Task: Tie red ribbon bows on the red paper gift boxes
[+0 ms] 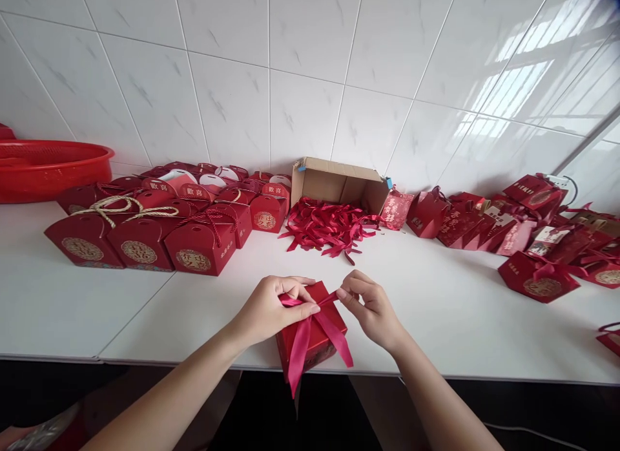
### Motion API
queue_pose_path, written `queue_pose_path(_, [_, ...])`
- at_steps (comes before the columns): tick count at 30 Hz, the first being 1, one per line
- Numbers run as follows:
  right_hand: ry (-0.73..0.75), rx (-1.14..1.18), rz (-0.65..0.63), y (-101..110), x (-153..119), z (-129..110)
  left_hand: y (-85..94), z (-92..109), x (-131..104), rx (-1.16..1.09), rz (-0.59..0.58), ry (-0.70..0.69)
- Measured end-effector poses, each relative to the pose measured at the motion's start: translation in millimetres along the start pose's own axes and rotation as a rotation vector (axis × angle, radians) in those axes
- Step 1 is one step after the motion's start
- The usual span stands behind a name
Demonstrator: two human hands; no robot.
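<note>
Close to the table's front edge stands a small red gift box, between my two hands. A pink-red satin ribbon crosses its top in a bow, and two loose tails hang down over the front side. My left hand lies over the box's left part, its thumb and fingers pinching the ribbon near the knot. At the right, my right hand grips a loop of the same ribbon between thumb and forefinger, pulled out to the side. The fingers hide part of the knot.
Behind, a cardboard box on its side spills a heap of cut ribbons. Rows of red gift boxes stand at left, beside a red plastic basin. More red boxes crowd the right. A tiled wall closes the back.
</note>
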State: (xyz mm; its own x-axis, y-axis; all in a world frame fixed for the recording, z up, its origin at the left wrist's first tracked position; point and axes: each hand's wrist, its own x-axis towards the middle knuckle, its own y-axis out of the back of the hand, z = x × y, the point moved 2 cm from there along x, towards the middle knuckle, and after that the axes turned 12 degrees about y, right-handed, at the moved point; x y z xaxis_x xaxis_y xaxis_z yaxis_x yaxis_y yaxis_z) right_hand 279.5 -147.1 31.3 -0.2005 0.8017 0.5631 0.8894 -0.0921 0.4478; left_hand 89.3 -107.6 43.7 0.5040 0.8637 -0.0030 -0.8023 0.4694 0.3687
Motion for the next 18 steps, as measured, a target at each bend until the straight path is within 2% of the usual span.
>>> queue_pose_path(4, [-0.023,0.013,0.069,-2.4,-6.1,3.0,2.3,-0.2,1.3,0.026,-0.021,0.024])
queue_pose_path(8, [-0.086,0.088,0.028,-5.0,-10.0,8.5,6.5,1.4,2.8,0.053,-0.103,0.035])
queue_pose_path(11, [-0.107,0.156,0.047,-4.5,-11.0,8.8,6.2,4.5,3.5,0.033,-0.135,0.016])
queue_pose_path(16, [-0.105,0.279,0.118,-4.3,-14.7,4.2,-2.2,6.8,5.9,0.025,-0.058,0.036])
queue_pose_path(18, [-0.092,0.282,0.151,-3.4,-17.6,2.9,-7.0,6.5,6.4,0.052,-0.062,0.036])
